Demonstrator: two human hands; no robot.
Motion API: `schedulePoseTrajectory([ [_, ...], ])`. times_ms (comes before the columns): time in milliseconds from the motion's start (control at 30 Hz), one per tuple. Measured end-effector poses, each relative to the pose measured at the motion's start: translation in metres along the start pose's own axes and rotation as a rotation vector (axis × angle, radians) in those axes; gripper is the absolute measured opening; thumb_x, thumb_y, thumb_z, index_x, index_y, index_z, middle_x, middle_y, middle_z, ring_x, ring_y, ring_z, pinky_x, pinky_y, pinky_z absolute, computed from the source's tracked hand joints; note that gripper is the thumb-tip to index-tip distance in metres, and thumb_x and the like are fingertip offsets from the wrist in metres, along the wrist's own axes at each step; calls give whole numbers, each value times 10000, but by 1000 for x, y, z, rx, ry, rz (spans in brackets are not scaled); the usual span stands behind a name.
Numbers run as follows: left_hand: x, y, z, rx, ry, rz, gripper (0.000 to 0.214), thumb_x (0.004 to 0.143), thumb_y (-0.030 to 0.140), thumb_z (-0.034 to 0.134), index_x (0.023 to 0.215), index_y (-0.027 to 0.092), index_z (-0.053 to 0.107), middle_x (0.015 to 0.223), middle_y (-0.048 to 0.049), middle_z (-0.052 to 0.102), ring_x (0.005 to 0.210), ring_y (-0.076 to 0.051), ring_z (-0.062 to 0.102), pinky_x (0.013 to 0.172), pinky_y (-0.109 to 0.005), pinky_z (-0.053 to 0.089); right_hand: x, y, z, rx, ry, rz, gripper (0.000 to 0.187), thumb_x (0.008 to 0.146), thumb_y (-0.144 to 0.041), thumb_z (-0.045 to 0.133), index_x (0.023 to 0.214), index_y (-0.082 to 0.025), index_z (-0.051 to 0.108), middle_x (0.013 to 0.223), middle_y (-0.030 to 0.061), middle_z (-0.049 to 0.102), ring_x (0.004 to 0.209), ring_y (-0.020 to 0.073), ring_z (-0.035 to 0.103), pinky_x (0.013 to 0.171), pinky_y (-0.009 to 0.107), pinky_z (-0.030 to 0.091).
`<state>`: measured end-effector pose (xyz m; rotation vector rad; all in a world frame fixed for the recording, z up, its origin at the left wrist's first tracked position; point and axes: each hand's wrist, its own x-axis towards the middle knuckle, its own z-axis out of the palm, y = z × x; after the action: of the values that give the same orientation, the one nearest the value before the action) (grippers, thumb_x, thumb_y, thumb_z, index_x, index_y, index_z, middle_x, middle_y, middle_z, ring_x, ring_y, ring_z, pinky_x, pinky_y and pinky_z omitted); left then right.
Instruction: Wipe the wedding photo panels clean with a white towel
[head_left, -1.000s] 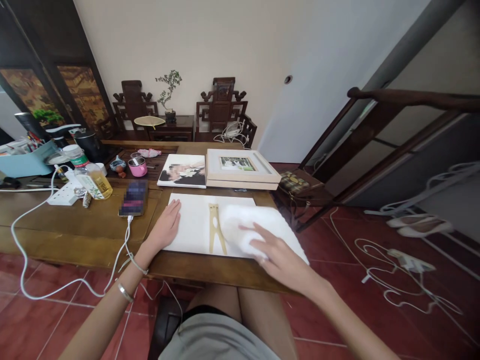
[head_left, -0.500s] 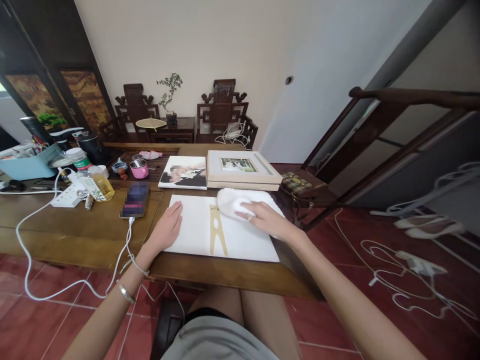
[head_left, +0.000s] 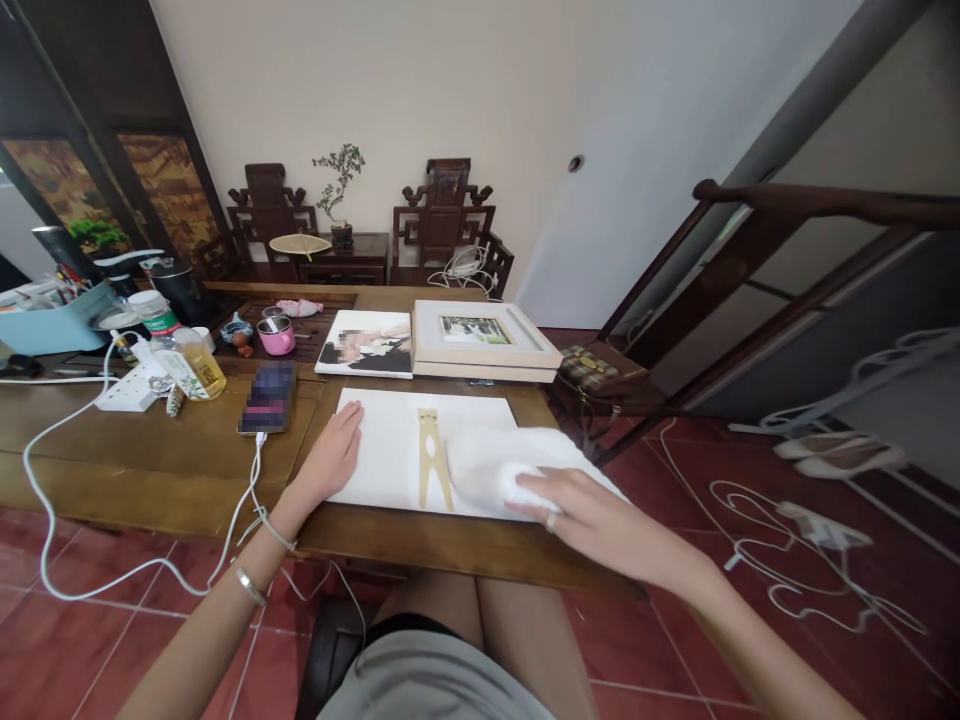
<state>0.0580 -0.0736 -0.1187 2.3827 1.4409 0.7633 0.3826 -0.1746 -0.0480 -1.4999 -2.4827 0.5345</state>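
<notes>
Flat on the table in front of me lies a white board (head_left: pixel 386 450), with a tan A-shaped stand piece (head_left: pixel 432 465) at its middle. My left hand (head_left: pixel 336 452) rests on the board's left edge, fingers stretched out and holding nothing. A white fluffy cloth (head_left: pixel 487 460) covers the right part of the board. Bunched in my right hand (head_left: pixel 577 505), the cloth is gripped near the board's front right corner, and the fingers are slightly blurred.
Behind the board are a canvas photo print (head_left: pixel 367 345) and stacked picture frames (head_left: pixel 484 340). To the left, a charging phone (head_left: pixel 268 398), a bottle (head_left: pixel 187 360), a power strip (head_left: pixel 131 390) and a pink cup (head_left: pixel 277 336) stand on the wooden table (head_left: pixel 150 450). A wooden chair (head_left: pixel 795 215) is at right.
My right hand has moved from the board's back right area toward its front right corner, dragging the cloth with it. The left hand stays in place.
</notes>
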Motion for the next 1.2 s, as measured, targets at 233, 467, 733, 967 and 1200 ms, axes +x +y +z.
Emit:
schedulePoseTrajectory([
  [233,0,0,-1,11,-17,0,460,939,266,268,1338,90,416,1443,-146,372,1365,-228,290,1131,-454,218,18,9,11,-76,11,-21,268,891,-324,405,1019,-200,605,1217,141,568,1258,308,415,955,419,403],
  [467,1,0,-2,2,-19,-12,471,944,285,268,1337,72,419,1444,-149,371,1370,-219,279,1138,-435,209,92,35,17,-138,154,-87,370,762,-59,395,1070,-150,579,1271,136,550,1312,294,356,1009,471,367],
  [733,1,0,0,11,-15,-3,466,942,272,258,1335,78,416,1442,-148,375,1369,-221,282,1133,-451,215,23,-8,22,-174,52,-193,467,630,34,372,993,-132,614,1437,163,369,1373,250,227,1115,499,225],
  [967,0,0,1,21,-10,9,460,942,281,266,1332,93,420,1440,-146,378,1364,-227,292,1129,-454,223,-11,-16,22,-180,-17,-199,501,544,57,363,896,-164,643,1457,96,356,1374,235,226,1129,484,204],
  [1200,1,0,-2,6,-24,5,456,944,284,263,1335,109,420,1442,-138,378,1370,-222,280,1128,-457,223,71,40,9,-201,81,-138,473,659,20,385,1036,-161,606,1380,108,468,1320,290,346,1046,496,332],
])
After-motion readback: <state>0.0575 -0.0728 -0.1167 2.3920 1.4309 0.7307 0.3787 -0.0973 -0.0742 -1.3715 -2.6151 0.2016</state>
